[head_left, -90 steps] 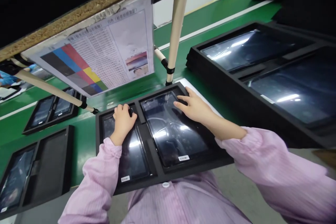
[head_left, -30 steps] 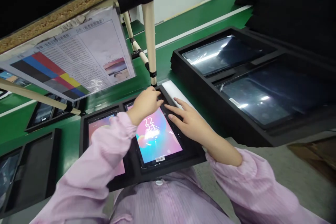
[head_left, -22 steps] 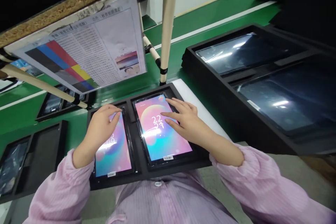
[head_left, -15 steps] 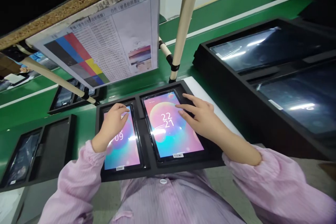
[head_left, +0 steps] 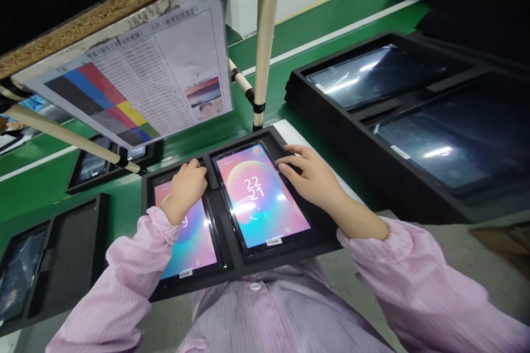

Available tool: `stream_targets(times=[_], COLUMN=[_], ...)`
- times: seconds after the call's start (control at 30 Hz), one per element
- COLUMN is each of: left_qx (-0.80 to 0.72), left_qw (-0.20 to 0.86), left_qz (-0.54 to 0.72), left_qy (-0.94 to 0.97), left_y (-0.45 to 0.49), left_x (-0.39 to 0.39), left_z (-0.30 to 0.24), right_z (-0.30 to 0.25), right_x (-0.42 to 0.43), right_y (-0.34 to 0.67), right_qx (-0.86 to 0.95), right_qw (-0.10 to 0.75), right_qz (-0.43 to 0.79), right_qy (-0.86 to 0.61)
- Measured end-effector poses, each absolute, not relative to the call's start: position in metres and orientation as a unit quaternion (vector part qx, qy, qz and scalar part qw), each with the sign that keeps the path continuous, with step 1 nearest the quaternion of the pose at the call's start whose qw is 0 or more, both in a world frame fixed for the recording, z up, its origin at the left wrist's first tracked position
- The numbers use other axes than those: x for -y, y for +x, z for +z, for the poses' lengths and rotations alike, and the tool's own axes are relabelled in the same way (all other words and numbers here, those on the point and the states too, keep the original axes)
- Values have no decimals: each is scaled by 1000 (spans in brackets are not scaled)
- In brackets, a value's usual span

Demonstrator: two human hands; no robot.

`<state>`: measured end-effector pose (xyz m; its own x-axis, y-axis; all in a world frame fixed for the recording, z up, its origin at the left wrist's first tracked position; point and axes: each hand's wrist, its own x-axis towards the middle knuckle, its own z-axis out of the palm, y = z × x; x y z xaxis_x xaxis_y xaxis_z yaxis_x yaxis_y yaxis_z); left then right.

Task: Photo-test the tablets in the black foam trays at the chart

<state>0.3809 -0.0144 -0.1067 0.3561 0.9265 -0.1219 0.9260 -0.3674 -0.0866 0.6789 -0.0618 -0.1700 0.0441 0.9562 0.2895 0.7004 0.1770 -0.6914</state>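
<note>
Two lit tablets lie side by side in a black two-compartment tray (head_left: pixel 236 253) before me. The left tablet (head_left: pixel 194 253) is partly covered by my left hand (head_left: pixel 188 187), whose fingers curl down at its upper right edge; their tips are hidden. At the long right edge of the right tablet (head_left: pixel 265 204), which displays 22 21, is my right hand (head_left: pixel 310 176). Its fingers are apart and slightly bent, with the tips near the bezel and nothing held. Both tablets bear a small barcode label at the near end.
A stack of black trays (head_left: pixel 331 138) with dark tablets stands at right. At left lies another tray (head_left: pixel 70 253) with one dark tablet; a further tray (head_left: pixel 78 174) sits behind. A printed chart (head_left: pixel 141 77) hangs from a pipe frame (head_left: pixel 265 38) above the green bench.
My left hand has shifted right to the left tablet's edge, its fingers curling further. The right hand has drawn off the screen to the right tablet's edge. The view has turned slightly right.
</note>
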Motion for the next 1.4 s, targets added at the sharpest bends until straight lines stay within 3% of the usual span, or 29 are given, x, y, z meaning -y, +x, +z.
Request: stream_targets(times=[0.57,1.07,1.4], left_qx=[584,481,434], left_qw=[-73,-36,-22], left_qz=[-107,92,138], left_qy=[-801,-871,-890], left_y=[327,341,337], left_x=[15,13,-2], left_z=[-85,-98,-92], right_z=[-167,-174,-185], right_x=[59,61,21], right_y=[680,683,678], right_qx=[656,658,702], right_qw=[369,381,254], right_qz=[182,180,198], right_qy=[-633,-624,-635])
